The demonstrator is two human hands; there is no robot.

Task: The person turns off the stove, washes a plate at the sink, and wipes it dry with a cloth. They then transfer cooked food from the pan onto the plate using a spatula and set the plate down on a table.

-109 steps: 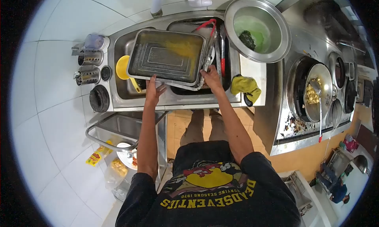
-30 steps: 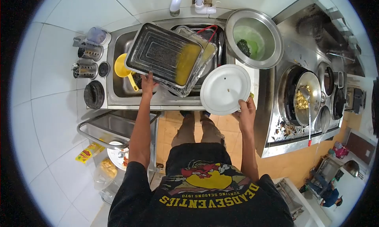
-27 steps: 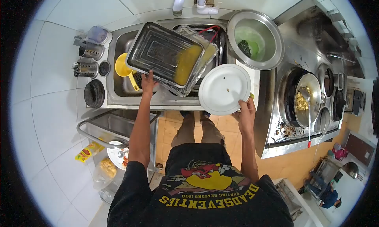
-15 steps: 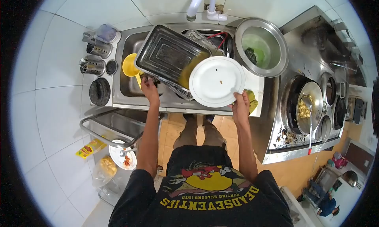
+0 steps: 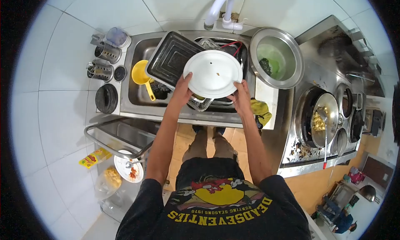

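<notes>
A white plate (image 5: 213,73) with a few dark specks on it is held over the sink between both hands. My left hand (image 5: 182,90) grips its left rim, thumb on top. At the right rim my right hand (image 5: 240,96) is closed on the plate too, its fingers partly hidden underneath. Behind the plate, a dark rectangular baking tray (image 5: 173,52) lies tilted across the sink. To the left, a yellow dipper (image 5: 140,72) rests in the basin (image 5: 143,46), handle toward me, beside a dark scrubber-like clump (image 5: 160,89).
A large metal pot (image 5: 287,75) with greenish water stands right of the sink, near a yellow-green cloth (image 5: 260,110). Further right, a wok (image 5: 325,127) with food sits on the stove. Metal utensil holders (image 5: 107,52) line the left ledge. Below the faucet (image 5: 216,10) lie more trays.
The plate has moved left, now in front of the baking tray. My left hand has come away from the dipper area and taken hold of the plate's left rim.
</notes>
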